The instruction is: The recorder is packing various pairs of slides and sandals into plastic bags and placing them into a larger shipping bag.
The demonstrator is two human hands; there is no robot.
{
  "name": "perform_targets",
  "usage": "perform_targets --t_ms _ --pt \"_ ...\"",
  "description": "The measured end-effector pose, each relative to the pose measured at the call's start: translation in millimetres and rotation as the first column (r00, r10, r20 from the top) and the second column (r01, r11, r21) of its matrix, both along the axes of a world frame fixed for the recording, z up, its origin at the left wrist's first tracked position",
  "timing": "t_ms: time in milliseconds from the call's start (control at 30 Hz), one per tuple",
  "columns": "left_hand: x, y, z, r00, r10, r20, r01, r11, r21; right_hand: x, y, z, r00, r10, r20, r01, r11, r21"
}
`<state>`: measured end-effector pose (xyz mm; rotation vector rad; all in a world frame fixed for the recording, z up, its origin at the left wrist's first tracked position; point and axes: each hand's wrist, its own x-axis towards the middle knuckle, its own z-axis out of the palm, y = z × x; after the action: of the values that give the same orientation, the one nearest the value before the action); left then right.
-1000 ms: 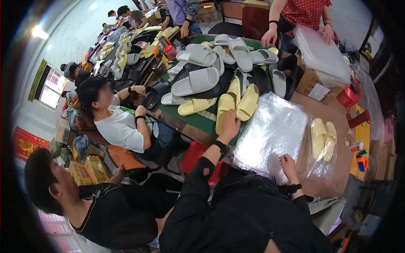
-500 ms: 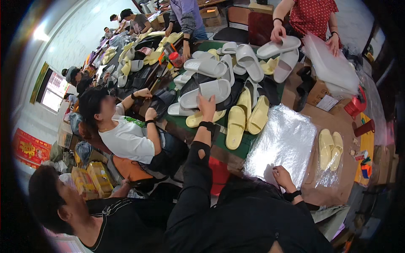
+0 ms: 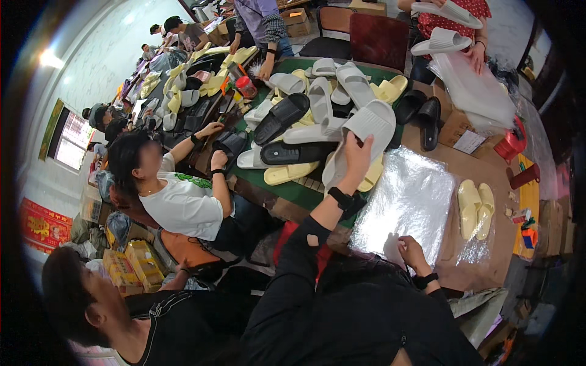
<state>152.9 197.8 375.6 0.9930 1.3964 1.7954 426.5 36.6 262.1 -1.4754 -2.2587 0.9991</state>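
My left hand [image 3: 357,160] grips a light grey slide slipper [image 3: 371,122] by the side of its strap, raised over the pile at the near right. Part of its sole shows behind my fingers and wrist. Beneath and around it lie yellow, grey and black slippers, among them a black slipper [image 3: 282,118] and a yellow slipper [image 3: 292,172]. My right hand [image 3: 414,254] rests at the near edge of a stack of shiny clear plastic bags [image 3: 406,195], fingers loosely bent and apart. To its right, a pair of yellow slippers [image 3: 476,209] lies on a clear bag.
Across the table a person in red dotted clothing [image 3: 452,24] holds grey slippers and clear bags [image 3: 476,91]. A cardboard box [image 3: 461,131] and red tape dispenser [image 3: 511,143] stand at the right. A co-worker in white [image 3: 189,204] sits at my left, touching black slippers.
My left hand has moved right with the grey slipper, exposing black slippers on the pile. The person opposite has lifted grey slippers up off the table. My right hand has hardly moved.
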Motion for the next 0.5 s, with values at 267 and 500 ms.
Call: perform_targets --t_ms 267,500 --pt "60 -50 42 0.988 -0.112 0.102 0.102 0.990 0.097 23 26 12 0.926 -0.224 -0.304 0.157 0.961 -0.230" --pt "119 -108 59 0.857 -0.389 0.337 0.399 0.916 0.044 -1 44 93 0.671 -0.151 -0.726 0.033 0.984 -0.175"
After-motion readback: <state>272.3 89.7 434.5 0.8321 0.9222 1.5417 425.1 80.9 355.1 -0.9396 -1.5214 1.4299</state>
